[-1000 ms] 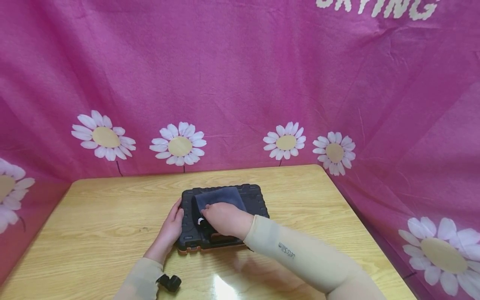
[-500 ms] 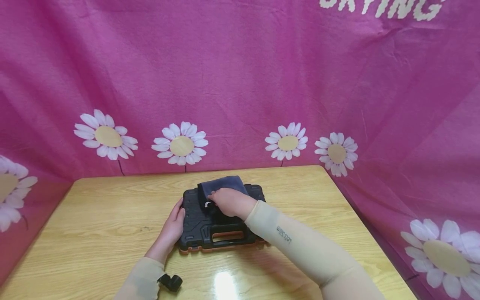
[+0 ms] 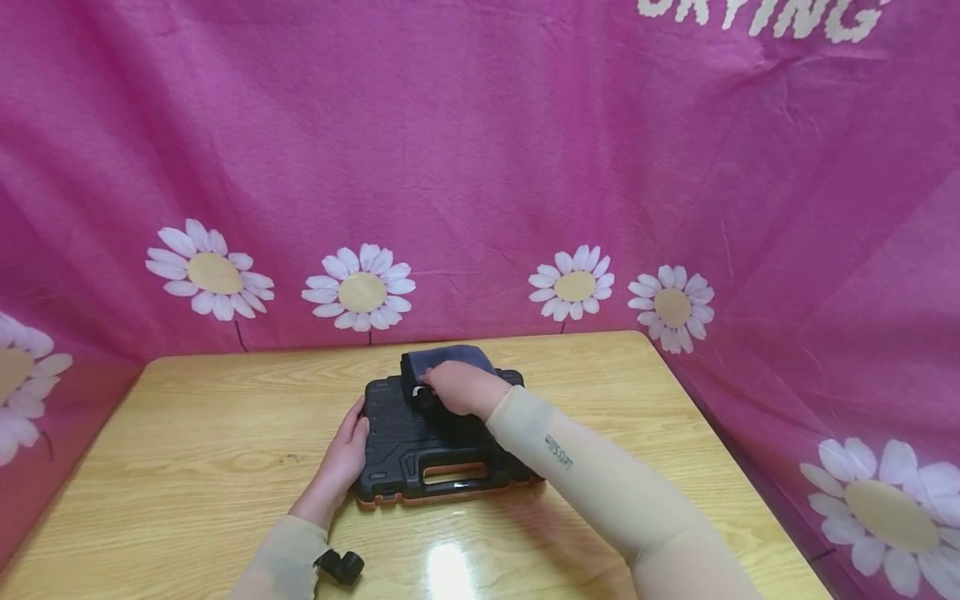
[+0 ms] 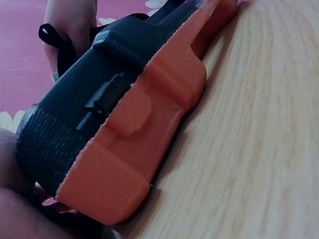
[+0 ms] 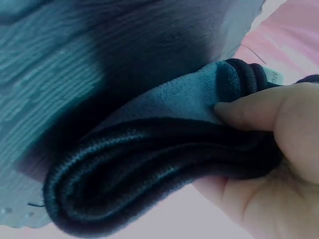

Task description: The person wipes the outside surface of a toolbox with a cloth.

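A black and orange tool case (image 3: pixel 390 417) lies flat on the table, its handle toward the near side. My left hand (image 3: pixel 347 450) rests along the case's left side with fairly straight fingers. In the left wrist view the orange lower half (image 4: pixel 134 129) and the black lid show, with fingers at a corner. My right hand (image 3: pixel 461 387) pinches a folded grey-blue cloth (image 3: pixel 468 357) with black edging over the far part of the lid. In the right wrist view the thumb lies on top of the layered cloth (image 5: pixel 164 99), the other fingers underneath; a white tag sticks out beside it.
The wooden table (image 3: pixel 225 433) runs on all sides of the case. Behind and to the right hangs a pink curtain (image 3: pixel 465 167) printed with daisies. A small black device (image 3: pixel 341 567) sits at the left wrist.
The right hand has carried the cloth away from the handle toward the lid's far edge, slightly right, baring the handle and near part of the lid. The left hand keeps its place.
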Demonstrator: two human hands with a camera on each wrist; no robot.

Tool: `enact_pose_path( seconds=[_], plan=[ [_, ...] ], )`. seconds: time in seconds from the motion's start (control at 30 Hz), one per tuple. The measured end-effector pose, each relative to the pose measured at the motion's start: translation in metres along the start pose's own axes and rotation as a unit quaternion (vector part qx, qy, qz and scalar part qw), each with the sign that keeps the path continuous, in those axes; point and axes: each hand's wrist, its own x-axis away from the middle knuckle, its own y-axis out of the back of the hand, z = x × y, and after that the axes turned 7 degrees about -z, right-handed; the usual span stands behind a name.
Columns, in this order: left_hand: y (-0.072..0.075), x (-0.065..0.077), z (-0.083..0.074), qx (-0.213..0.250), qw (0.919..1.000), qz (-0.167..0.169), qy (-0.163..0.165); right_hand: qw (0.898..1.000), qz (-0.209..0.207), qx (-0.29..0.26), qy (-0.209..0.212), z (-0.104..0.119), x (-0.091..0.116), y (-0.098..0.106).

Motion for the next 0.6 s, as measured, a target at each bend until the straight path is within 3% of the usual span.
enact_pose_path(
  seconds=[0.2,0.6],
  plan=[
    [-0.001,0.000,0.001,0.003,1.0000,-0.005,0.001,1.000,0.000,0.010,0.012,-0.001,0.004,-0.004],
    [-0.001,0.002,-0.001,0.005,1.0000,0.000,-0.003,0.999,-0.028,0.010,0.034,0.008,0.034,-0.012]
  ],
)
